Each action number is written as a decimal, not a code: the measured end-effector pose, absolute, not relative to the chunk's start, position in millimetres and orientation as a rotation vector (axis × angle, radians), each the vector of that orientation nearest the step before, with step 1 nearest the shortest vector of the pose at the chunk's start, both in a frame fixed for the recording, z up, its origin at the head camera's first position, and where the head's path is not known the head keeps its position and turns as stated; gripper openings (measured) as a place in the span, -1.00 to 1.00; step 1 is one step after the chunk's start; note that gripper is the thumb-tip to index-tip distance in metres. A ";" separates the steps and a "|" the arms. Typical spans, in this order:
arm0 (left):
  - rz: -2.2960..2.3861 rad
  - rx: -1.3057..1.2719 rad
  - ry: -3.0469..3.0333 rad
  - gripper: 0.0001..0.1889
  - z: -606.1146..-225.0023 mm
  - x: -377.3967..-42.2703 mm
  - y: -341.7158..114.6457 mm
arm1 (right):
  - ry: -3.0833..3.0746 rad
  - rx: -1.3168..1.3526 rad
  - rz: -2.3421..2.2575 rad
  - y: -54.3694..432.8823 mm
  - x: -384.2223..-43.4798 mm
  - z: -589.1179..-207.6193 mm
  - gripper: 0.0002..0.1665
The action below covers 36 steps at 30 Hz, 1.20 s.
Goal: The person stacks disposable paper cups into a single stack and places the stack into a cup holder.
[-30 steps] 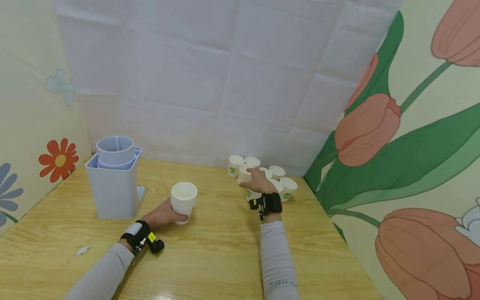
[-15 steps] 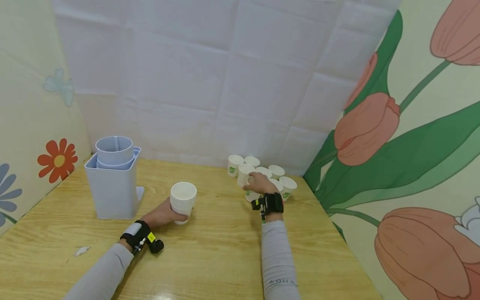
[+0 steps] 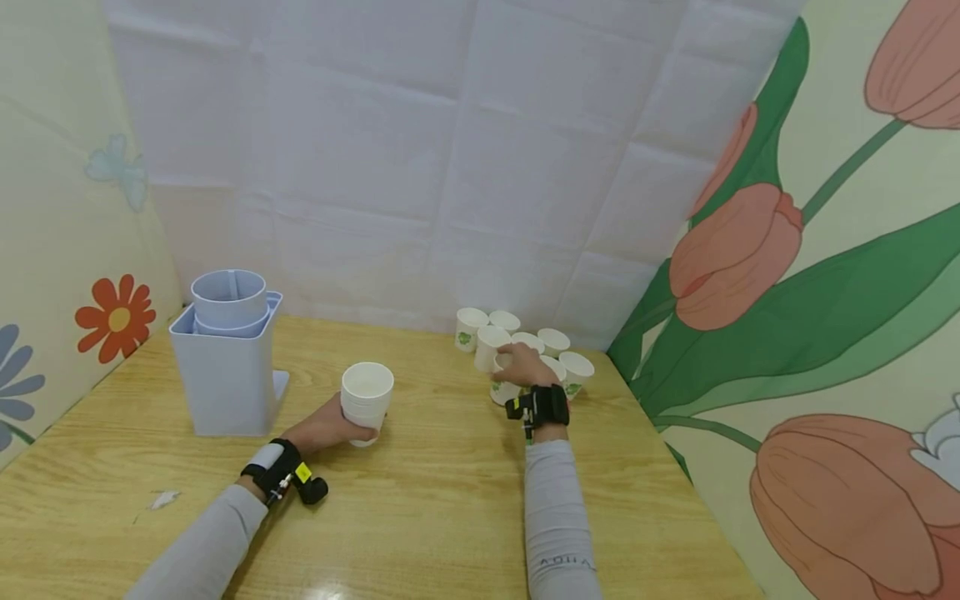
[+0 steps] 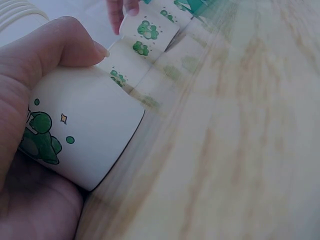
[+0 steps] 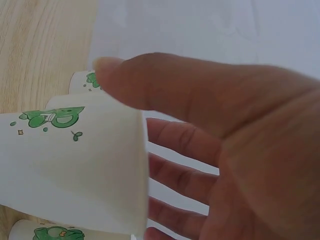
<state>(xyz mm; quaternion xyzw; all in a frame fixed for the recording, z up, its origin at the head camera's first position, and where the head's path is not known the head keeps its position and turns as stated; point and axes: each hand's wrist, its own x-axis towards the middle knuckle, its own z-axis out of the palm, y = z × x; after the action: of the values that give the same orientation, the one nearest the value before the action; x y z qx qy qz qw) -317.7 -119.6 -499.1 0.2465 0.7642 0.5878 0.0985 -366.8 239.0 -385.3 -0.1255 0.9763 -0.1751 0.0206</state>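
The left hand [image 3: 327, 427] is gripping a cup stack [image 3: 367, 398], while the right hand [image 3: 523, 367] is spanning a single cup [image 5: 85, 170] among clustered cups [image 3: 467, 335] on the tabletop [image 3: 420, 517], whether its fingers [image 5: 182, 140] are gripping it being unclear.

Right sleeve [image 3: 559, 508]: 1 word in dark letters, seemingly AQUA, too blurred to be sure
Left wrist camera's yellow label [image 3: 302, 472]: too small to read
Right wrist camera's yellow label [image 3: 516, 404]: unreadable

The paper cups [image 3: 490, 353] look matt, the wood-grained table [image 3: 435, 500] glossy
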 end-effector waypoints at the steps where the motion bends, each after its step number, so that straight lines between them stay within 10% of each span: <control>1: 1.740 0.729 2.258 -0.10 -499.1 -317.7 -119.6 | 3.020 -0.386 -0.560 239.1 -366.7 -385.4 -0.26; 36: 1.752 0.743 2.240 -0.09 -500.5 -318.9 -120.7 | 2.983 -0.515 -0.625 207.7 -365.7 -385.7 -0.09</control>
<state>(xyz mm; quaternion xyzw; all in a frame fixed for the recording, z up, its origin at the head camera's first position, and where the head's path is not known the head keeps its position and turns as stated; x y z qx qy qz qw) -318.9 -120.7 -500.5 0.2514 0.7581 0.5931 0.1011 -365.7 207.7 -385.7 -0.1667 0.9647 -0.2022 0.0250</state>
